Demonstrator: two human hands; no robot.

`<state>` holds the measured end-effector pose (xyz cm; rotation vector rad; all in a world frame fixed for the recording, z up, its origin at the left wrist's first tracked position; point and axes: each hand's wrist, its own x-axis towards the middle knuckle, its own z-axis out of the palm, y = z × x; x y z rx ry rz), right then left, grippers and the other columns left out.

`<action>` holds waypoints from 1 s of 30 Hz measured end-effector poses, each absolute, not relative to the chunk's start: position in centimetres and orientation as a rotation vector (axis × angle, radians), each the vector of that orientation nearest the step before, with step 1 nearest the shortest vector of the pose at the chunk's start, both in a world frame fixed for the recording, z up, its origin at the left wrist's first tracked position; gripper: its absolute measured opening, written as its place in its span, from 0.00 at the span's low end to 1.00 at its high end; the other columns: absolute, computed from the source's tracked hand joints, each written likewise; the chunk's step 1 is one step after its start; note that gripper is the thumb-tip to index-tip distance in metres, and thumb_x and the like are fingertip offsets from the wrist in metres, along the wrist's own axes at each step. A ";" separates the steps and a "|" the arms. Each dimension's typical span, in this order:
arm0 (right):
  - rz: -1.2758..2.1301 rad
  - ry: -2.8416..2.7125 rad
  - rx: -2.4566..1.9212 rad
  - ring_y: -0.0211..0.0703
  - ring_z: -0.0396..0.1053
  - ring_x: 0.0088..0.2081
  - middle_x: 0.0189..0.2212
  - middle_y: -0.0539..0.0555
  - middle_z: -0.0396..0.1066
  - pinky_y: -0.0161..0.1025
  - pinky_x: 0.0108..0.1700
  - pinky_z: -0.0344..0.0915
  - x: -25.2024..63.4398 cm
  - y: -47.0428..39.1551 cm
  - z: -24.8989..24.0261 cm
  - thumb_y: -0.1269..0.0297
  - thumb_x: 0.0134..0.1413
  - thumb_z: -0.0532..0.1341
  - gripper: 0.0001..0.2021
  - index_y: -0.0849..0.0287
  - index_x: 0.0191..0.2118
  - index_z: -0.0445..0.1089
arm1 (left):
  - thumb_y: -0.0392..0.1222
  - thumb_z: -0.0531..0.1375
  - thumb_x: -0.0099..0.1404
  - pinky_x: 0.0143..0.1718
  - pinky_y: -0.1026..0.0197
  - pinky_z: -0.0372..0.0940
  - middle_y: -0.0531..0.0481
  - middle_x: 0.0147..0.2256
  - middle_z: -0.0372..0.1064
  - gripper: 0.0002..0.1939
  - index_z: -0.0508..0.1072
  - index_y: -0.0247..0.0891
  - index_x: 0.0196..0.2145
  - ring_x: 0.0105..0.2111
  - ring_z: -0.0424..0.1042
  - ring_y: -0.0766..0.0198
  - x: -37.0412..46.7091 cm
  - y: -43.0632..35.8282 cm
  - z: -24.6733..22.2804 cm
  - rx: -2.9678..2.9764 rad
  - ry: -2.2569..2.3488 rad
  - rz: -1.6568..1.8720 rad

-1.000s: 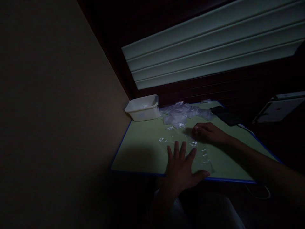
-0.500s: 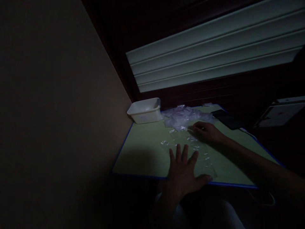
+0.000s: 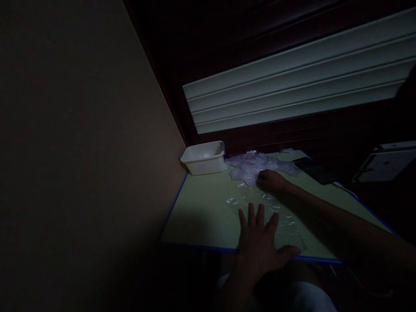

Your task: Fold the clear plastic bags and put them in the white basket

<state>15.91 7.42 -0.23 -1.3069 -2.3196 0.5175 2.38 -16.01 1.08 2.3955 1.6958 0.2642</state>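
My left hand [image 3: 260, 245] lies flat with spread fingers near the table's front edge, pressing on a clear, wrinkled plastic bag [image 3: 287, 223]. The bag stretches from under this hand toward the back of the table. My right hand [image 3: 272, 180] is farther forward, its fingers curled and pinched at the near side of a heap of crumpled clear plastic bags [image 3: 248, 167]. Whatever lies between those fingertips is too dark and hidden to make out.
A cream plastic tub [image 3: 206, 164] stands at the back left corner, beside the wall [image 3: 146, 130]. A dark flat object [image 3: 315, 170] lies at the right edge of the green, blue-edged table [image 3: 195, 208]. A white box-like item [image 3: 378, 167] is farther right. The light is dim.
My right hand has shifted slightly left toward the heap of bags, with its fingers curled in more. My left hand stays spread on the bag. The whole view has moved a little.
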 end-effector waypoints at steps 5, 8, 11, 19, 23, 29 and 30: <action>0.607 -2.256 -1.237 0.46 0.71 0.31 0.29 0.56 0.76 0.38 0.33 0.64 16.5 7.0 0.3 0.57 0.49 0.57 0.13 0.60 0.31 0.73 | 0.70 0.46 0.62 0.62 0.24 0.32 0.48 0.70 0.32 0.42 0.44 0.51 0.68 0.68 0.27 0.38 2.5 -15.8 0.3 2.418 1.706 0.330; 0.687 -2.234 -1.174 0.46 0.72 0.31 0.30 0.56 0.76 0.39 0.34 0.65 16.9 6.1 1.0 0.54 0.51 0.56 0.15 0.61 0.32 0.72 | 0.71 0.45 0.62 0.62 0.25 0.33 0.48 0.70 0.32 0.43 0.45 0.50 0.68 0.68 0.28 0.38 2.6 -15.8 0.1 2.432 1.715 0.347; 0.750 -2.229 -1.103 0.48 0.72 0.34 0.32 0.57 0.76 0.41 0.37 0.67 17.3 4.8 1.8 0.51 0.52 0.55 0.16 0.60 0.32 0.70 | 0.72 0.45 0.61 0.62 0.25 0.33 0.47 0.70 0.32 0.44 0.45 0.50 0.68 0.68 0.28 0.38 2.6 -15.8 0.0 2.448 1.726 0.341; 0.836 -2.301 -0.930 0.47 0.72 0.34 0.33 0.57 0.75 0.41 0.37 0.66 17.9 1.1 3.3 0.52 0.56 0.58 0.15 0.59 0.36 0.70 | 0.73 0.44 0.61 0.62 0.27 0.32 0.45 0.70 0.30 0.45 0.44 0.49 0.68 0.68 0.27 0.38 2.7 -15.9 0.3 2.443 1.735 0.350; 0.911 -2.378 -0.910 0.47 0.72 0.32 0.32 0.56 0.76 0.41 0.35 0.65 18.3 0.2 3.5 0.50 0.57 0.57 0.16 0.59 0.38 0.70 | 0.75 0.43 0.59 0.62 0.26 0.33 0.44 0.70 0.33 0.47 0.44 0.48 0.68 0.68 0.28 0.38 2.7 -15.9 0.6 2.427 1.733 0.342; 1.021 -2.352 -0.860 0.50 0.73 0.38 0.36 0.57 0.76 0.44 0.42 0.65 18.8 -0.2 3.7 0.48 0.61 0.52 0.20 0.59 0.37 0.72 | 0.75 0.45 0.59 0.63 0.27 0.35 0.46 0.70 0.35 0.46 0.47 0.48 0.68 0.68 0.28 0.37 2.8 -15.9 0.6 2.455 1.759 0.357; 1.030 -2.341 -0.856 0.50 0.72 0.39 0.37 0.57 0.76 0.45 0.44 0.65 18.9 -0.3 3.7 0.47 0.62 0.52 0.21 0.59 0.37 0.73 | 0.75 0.45 0.59 0.63 0.27 0.35 0.46 0.70 0.35 0.46 0.47 0.48 0.68 0.68 0.29 0.38 2.8 -16.0 0.6 2.461 1.763 0.363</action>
